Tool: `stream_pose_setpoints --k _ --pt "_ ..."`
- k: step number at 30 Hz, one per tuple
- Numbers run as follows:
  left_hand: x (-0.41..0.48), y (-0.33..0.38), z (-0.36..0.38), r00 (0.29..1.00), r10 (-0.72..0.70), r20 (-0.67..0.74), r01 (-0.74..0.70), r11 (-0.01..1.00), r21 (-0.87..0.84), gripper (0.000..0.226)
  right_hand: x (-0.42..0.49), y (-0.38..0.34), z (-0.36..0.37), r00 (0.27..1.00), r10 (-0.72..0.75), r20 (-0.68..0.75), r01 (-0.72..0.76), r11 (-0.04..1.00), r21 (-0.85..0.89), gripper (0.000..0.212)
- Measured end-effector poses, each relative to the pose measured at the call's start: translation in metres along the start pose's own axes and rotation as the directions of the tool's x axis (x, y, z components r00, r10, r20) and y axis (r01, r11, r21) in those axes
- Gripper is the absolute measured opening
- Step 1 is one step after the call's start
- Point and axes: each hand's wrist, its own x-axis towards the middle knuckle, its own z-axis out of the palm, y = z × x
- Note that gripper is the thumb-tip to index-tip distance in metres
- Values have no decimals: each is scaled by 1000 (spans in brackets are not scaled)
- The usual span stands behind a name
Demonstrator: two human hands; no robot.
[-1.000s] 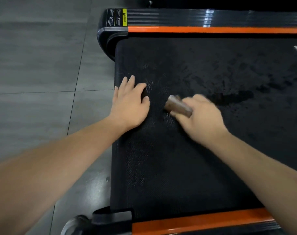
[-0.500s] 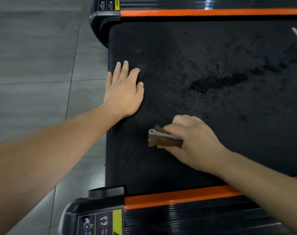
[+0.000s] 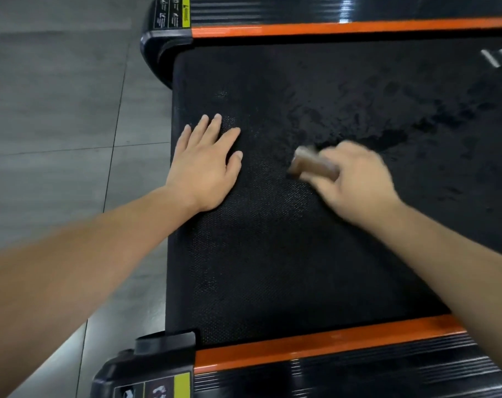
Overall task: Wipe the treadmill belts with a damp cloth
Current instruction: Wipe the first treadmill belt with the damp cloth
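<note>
The black treadmill belt [image 3: 272, 268] fills the middle of the view. My left hand [image 3: 205, 165] lies flat on it near its left end, fingers straight and spread. My right hand [image 3: 356, 182] grips a folded brown cloth [image 3: 310, 166] and holds it down on the belt. The cloth sticks out to the left of my fingers and is blurred. Dark wet patches [image 3: 393, 136] spread over the belt just beyond and to the right of this hand.
Orange-striped black side rails run along the far edge [image 3: 344, 25] and the near edge [image 3: 315, 346] of the belt. Black end caps with yellow warning labels sit at the far left corner [image 3: 169, 18] and near left corner [image 3: 146, 374]. Grey floor tiles [image 3: 57, 110] lie to the left.
My right hand swept the cloth from mid-belt toward the near rail, then back away to mid-belt. My left hand stayed flat in the same spot.
</note>
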Motion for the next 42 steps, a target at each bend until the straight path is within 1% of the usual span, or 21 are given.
stream_pose_setpoints --k 2,4,6,8,9,12,13,15,18,20,21,23,24,26,29,31,34,35,37,40,42 --pt "0 -1 1 1000 -3 -2 3 1000 2 54 9 2 4 992 116 -43 -116 993 10 39" --pt "1 -1 1 1000 -5 -3 5 1000 -2 54 -9 -22 7 1000 -14 -4 14 999 29 36" --pt "1 -1 1 1000 -10 -2 10 1000 -8 54 -32 -39 7 983 -150 109 136 982 128 36" --pt "1 0 1 1000 -13 -1 13 1000 -12 54 -17 -24 5 981 -163 107 154 984 85 35" --pt "1 0 0 1000 -12 2 12 1000 -14 53 3 -12 6 993 -110 47 108 993 40 36" --pt "3 0 -2 1000 -10 21 10 1000 -16 52 56 16 6 980 195 -44 -196 981 -16 38" --pt "6 1 -2 999 -17 28 17 1000 -13 51 60 15 10 977 207 -48 -208 978 -17 38" --pt "14 5 -2 998 -52 25 52 998 -18 47 44 -7 13 997 75 -23 -75 997 -19 36" --pt "20 14 0 994 -106 -11 106 994 -6 47 4 -27 7 983 -113 142 96 988 122 35" --pt "20 17 4 995 -98 -5 98 995 24 55 21 -10 5 984 -125 126 118 991 58 37" --pt "20 17 4 995 -98 10 97 995 31 60 41 3 5 996 -56 69 55 998 14 38" --pt "20 16 5 993 -112 42 111 993 35 66 76 24 5 980 198 -11 -198 980 -22 38" --pt "21 16 5 991 -121 50 119 992 42 67 84 26 8 969 243 -32 -244 970 -21 38" --pt "22 17 6 990 -123 64 119 991 60 67 75 11 14 993 118 -10 -118 993 -15 40" --pt "22 16 7 990 -121 73 114 989 97 66 44 -7 10 987 -96 128 77 986 149 36" --pt "22 17 7 990 -119 71 112 988 105 66 64 6 9 990 -98 102 93 994 55 30" --pt "22 19 8 990 -124 65 117 988 105 66 123 23 13 986 165 -11 -165 986 14 32" --pt "22 20 8 990 -125 65 118 988 101 66 132 22 19 979 201 -24 -200 980 21 32" --pt "22 20 7 990 -127 67 120 988 101 66 124 2 26 996 90 21 -90 996 25 31" --pt "23 20 7 989 -129 69 121 986 117 66 95 -14 21 979 -106 177 79 985 153 36" --pt "24 20 6 989 -129 69 121 986 117 66 111 0 19 980 -136 149 133 991 27 33"
